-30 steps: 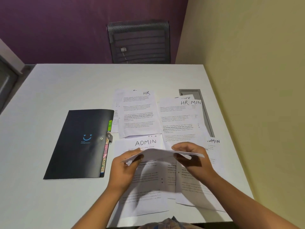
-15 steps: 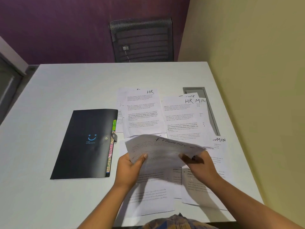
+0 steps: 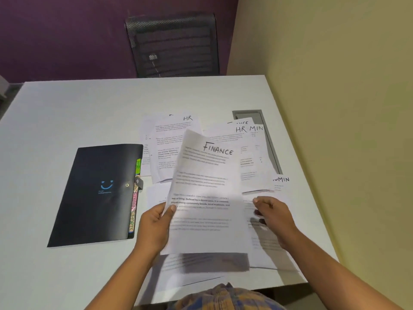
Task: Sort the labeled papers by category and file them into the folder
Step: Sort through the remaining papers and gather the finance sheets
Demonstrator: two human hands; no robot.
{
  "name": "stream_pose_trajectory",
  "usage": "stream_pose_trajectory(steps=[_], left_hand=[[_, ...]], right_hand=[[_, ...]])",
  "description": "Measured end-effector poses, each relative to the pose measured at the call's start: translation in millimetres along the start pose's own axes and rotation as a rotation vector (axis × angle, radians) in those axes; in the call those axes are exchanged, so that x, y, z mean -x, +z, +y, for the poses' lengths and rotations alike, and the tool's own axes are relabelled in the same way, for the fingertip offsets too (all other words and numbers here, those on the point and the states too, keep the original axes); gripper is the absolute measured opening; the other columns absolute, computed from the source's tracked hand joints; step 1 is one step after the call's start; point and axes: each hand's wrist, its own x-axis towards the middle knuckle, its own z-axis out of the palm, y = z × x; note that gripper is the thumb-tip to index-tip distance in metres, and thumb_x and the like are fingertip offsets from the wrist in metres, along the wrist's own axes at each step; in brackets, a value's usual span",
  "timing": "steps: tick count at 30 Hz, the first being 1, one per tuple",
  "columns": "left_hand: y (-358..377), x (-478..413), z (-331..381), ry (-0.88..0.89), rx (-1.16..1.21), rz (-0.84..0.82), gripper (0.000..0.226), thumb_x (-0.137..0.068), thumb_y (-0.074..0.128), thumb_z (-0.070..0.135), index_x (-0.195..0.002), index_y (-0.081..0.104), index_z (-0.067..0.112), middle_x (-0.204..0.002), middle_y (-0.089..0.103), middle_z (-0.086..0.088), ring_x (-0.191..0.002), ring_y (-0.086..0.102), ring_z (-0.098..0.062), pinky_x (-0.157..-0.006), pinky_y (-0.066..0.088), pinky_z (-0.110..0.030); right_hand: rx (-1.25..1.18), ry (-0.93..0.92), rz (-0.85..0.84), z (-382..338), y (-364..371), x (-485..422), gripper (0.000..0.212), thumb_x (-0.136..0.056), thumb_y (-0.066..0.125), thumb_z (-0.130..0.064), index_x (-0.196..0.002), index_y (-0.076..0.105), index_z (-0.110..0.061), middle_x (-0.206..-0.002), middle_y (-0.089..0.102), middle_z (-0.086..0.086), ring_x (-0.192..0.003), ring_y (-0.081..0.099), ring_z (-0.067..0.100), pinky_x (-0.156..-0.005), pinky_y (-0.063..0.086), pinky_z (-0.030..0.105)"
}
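One sheet headed FINANCE (image 3: 207, 198) is held above the bench (image 3: 67, 113), pinched at its left edge by the left grip (image 3: 154, 229), thumb on top. Just right of the sheet, the right grip (image 3: 274, 220) hangs released, fingers loosely curled, holding nothing. Left of the left grip lies the closed black folder (image 3: 93, 198). Beyond both grips, HR papers (image 3: 165, 148) and ADMIN papers (image 3: 281, 182) lie overlapped.

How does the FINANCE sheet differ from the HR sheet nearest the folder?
The FINANCE sheet is lifted and tilted, pinched at its left edge by the left hand; the HR sheet lies flat among papers on the table. The FINANCE sheet shows whole; the HR sheet is partly covered by it. Both are white printed pages with handwritten headings.
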Motion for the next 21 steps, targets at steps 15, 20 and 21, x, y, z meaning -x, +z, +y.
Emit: stream_pose_trajectory(steps=[15,20,21], left_hand=[[3.6,-4.7,-1.1,-0.046,0.073,0.098,0.017,-0.098,0.057,0.01,-0.105,0.073,0.012,-0.103,0.077,-0.01,-0.102,0.071,-0.033,-0.096,0.052,-0.046],[7.9,-4.8,0.8,-0.035,0.048,0.102,0.017,-0.098,0.058,0.01,-0.101,0.074,0.016,-0.099,0.078,-0.006,-0.101,0.072,-0.03,-0.091,0.055,-0.04],[8.2,-4.6,2.0,-0.036,0.055,0.103,0.017,-0.098,0.057,0.01,-0.104,0.073,0.014,-0.1,0.077,-0.007,-0.101,0.072,-0.03,-0.091,0.056,-0.04]], right_hand=[[0.418,0.446,0.236,80.9,-24.8,-14.3,0.051,-0.06,0.076,-0.045,-0.099,0.058,-0.018,-0.084,0.07,-0.001,-0.076,0.069,0.024,-0.074,0.058,0.039],[0.216,0.401,0.165,87.2,-31.1,-7.5,0.015,-0.074,0.076,-0.021,-0.088,0.071,-0.017,-0.081,0.073,0.002,-0.07,0.071,0.024,-0.069,0.062,0.036],[0.165,0.407,0.171,91.5,-33.3,-6.3,0.014,-0.075,0.077,-0.02,-0.087,0.07,-0.018,-0.083,0.073,0.003,-0.073,0.071,0.025,-0.073,0.062,0.04]])
